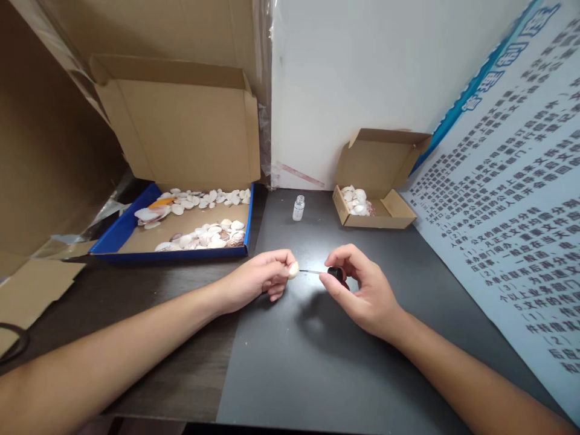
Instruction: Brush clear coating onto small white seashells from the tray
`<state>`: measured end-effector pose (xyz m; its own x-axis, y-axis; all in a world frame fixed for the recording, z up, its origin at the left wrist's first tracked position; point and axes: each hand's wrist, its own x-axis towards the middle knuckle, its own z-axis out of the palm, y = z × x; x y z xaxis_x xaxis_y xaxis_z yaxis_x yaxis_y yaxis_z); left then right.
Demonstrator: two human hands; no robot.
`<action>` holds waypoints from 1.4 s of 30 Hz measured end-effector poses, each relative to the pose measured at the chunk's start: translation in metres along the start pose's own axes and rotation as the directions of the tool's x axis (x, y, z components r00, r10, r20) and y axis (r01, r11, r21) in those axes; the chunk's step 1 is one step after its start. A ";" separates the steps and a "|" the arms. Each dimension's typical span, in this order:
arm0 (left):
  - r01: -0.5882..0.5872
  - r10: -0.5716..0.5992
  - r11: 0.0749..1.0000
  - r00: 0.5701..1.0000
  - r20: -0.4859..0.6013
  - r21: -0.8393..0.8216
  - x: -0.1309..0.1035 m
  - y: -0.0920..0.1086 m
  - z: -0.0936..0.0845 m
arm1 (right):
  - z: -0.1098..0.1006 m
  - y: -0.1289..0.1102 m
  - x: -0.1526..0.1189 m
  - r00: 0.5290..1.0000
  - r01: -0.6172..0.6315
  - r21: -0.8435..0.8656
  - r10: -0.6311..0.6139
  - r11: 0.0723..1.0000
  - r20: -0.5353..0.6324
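At frame centre the left hand (pixel 265 278) pinches a pale shell (pixel 294 270), apparently leaving its right side bare for the thin brush (pixel 312 271) whose black cap (pixel 335 273) the right hand's (pixel 362 290) fingers grip

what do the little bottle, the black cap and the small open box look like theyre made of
Little bottle: clear and glossy, glass or clear plastic; light shows through its neck. Black cap: probably plastic, judging by its smooth, even dark surface. Small open box: matte brown cardboard, by its folded flaps.
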<state>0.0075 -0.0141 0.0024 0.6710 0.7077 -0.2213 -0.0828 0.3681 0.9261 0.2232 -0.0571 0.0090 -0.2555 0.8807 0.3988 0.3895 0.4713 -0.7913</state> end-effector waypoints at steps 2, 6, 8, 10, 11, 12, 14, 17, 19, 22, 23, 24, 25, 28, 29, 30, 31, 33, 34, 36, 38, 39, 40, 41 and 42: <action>0.003 -0.003 1.000 1.000 -0.008 -0.009 0.000 0.000 0.001 | -0.001 0.000 0.000 1.000 0.007 0.003 -0.007 1.000 -0.008; -0.008 0.008 0.999 1.000 -0.017 -0.032 0.000 0.000 0.001 | -0.001 0.001 0.001 1.000 0.002 -0.002 -0.002 1.000 -0.019; -0.012 0.012 0.999 1.000 -0.011 -0.033 0.000 0.000 0.001 | 0.000 0.001 0.002 1.000 -0.018 -0.017 0.017 1.000 -0.022; -0.011 0.011 0.999 1.000 -0.011 -0.039 0.000 0.000 0.001 | 0.000 0.001 0.003 0.999 -0.034 -0.014 0.034 0.999 -0.022; -0.008 0.007 0.999 1.000 -0.015 -0.044 0.000 0.000 0.001 | -0.001 0.001 0.003 0.999 -0.042 0.004 0.042 0.999 -0.019; -0.004 0.003 0.999 1.000 -0.020 -0.049 0.000 0.001 0.001 | -0.001 0.000 0.003 0.999 -0.050 0.030 0.051 0.998 -0.018; 0.003 -0.004 0.998 1.000 -0.028 -0.057 0.000 0.001 0.001 | -0.001 0.000 0.003 0.997 -0.072 0.084 0.073 0.994 -0.005; 0.008 -0.010 0.998 1.000 -0.029 -0.060 0.000 0.002 0.001 | 0.000 0.000 0.002 0.995 -0.096 0.071 0.096 0.993 0.009; 0.016 -0.018 0.998 0.999 -0.033 -0.058 -0.001 0.002 0.001 | 0.001 0.000 0.002 0.997 -0.081 0.023 0.081 0.996 0.015; 0.025 -0.027 0.998 0.999 -0.035 -0.059 -0.001 0.002 0.002 | 0.000 -0.001 0.002 0.999 -0.036 0.009 0.035 0.999 0.020; 0.026 -0.028 0.998 0.999 -0.034 -0.061 -0.001 0.003 0.002 | -0.001 -0.002 0.001 0.999 -0.024 0.021 0.023 1.000 0.023; 0.026 -0.028 0.998 0.999 -0.034 -0.062 -0.001 0.003 0.002 | -0.001 -0.003 0.001 0.999 -0.017 0.030 0.017 0.999 0.027; 0.026 -0.029 0.998 0.999 -0.036 -0.062 -0.001 0.003 0.002 | -0.001 -0.003 0.001 0.999 -0.015 0.033 0.014 0.999 0.030; 0.026 -0.028 0.998 0.999 -0.041 -0.054 -0.001 0.003 0.002 | 0.000 -0.002 0.001 0.999 -0.021 0.008 0.021 1.000 0.032; 0.026 -0.028 0.998 0.999 -0.041 -0.050 -0.001 0.003 0.002 | 0.000 -0.002 0.001 0.999 -0.024 0.001 0.024 1.000 0.034; 0.027 -0.029 0.999 0.999 -0.039 -0.046 -0.001 0.003 0.002 | 0.000 -0.002 0.001 0.999 -0.025 -0.003 0.025 1.000 0.036; 0.028 -0.030 0.999 0.999 -0.038 -0.044 -0.001 0.003 0.002 | 0.000 -0.002 0.001 0.999 -0.024 -0.005 0.024 1.000 0.037; 0.031 -0.033 0.999 0.999 -0.039 -0.042 0.000 0.003 0.002 | 0.000 -0.001 0.001 0.999 -0.019 -0.013 0.019 1.000 0.034; 0.032 -0.034 0.999 0.999 -0.040 -0.042 0.000 0.003 0.002 | 0.000 -0.001 0.002 0.999 -0.016 -0.021 0.016 1.000 0.032; 0.033 -0.035 0.999 0.999 -0.041 -0.043 0.000 0.003 0.002 | -0.001 -0.001 0.002 0.999 -0.013 -0.033 0.014 0.999 0.031; 0.030 -0.032 0.999 0.999 -0.037 -0.045 -0.001 0.003 0.002 | -0.001 -0.002 0.003 1.000 -0.007 -0.038 0.008 0.999 0.030; 0.029 -0.030 0.999 0.999 -0.035 -0.046 -0.001 0.003 0.001 | -0.001 -0.002 0.003 1.000 -0.001 -0.035 0.002 0.999 0.027; 0.026 -0.027 0.999 0.999 -0.033 -0.048 -0.001 0.003 0.001 | -0.001 -0.003 0.003 1.000 0.008 -0.028 -0.007 1.000 0.023; 0.024 -0.026 0.999 0.999 -0.030 -0.049 -0.001 0.003 0.001 | -0.001 -0.003 0.003 1.000 0.017 -0.020 -0.017 1.000 0.016; 0.021 -0.023 0.999 0.999 -0.028 -0.050 -0.001 0.002 0.001 | -0.002 -0.004 0.002 1.000 0.027 -0.012 -0.026 1.000 0.010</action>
<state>0.0075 -0.0144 0.0050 0.6515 0.7159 -0.2510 -0.1052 0.4128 0.9047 0.2227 -0.0566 0.0139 -0.2742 0.8675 0.4150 0.3935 0.4950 -0.7747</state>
